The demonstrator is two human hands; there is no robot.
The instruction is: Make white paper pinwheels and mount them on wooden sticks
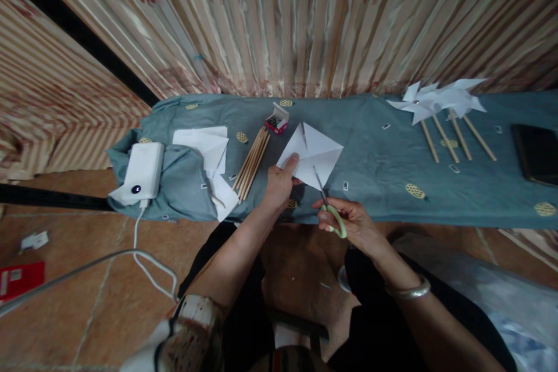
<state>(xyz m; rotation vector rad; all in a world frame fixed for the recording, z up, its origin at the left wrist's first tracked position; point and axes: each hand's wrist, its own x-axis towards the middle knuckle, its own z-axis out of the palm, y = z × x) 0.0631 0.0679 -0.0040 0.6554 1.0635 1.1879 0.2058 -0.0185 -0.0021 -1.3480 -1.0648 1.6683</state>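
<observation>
My left hand (281, 183) pinches a square sheet of white paper (322, 148) by its near left edge, thumb on top. The sheet has creases and a slit running in from its far corner. In my right hand (346, 221) is a pair of scissors (335, 218) with pale green handles. Their blades reach over the paper's near corner. Just left of the sheet lies a bundle of wooden sticks (251, 165). Behind it stands an open small red box (278, 120) with dark little pieces inside.
Several white paper pinwheels on sticks (440, 102) lie at the right, near a black phone-like object (536, 154). White paper sheets (204, 142) and a cabled white power bank (145, 170) are on the left. A curtain (279, 23) hangs behind the cloth-covered surface (375, 174).
</observation>
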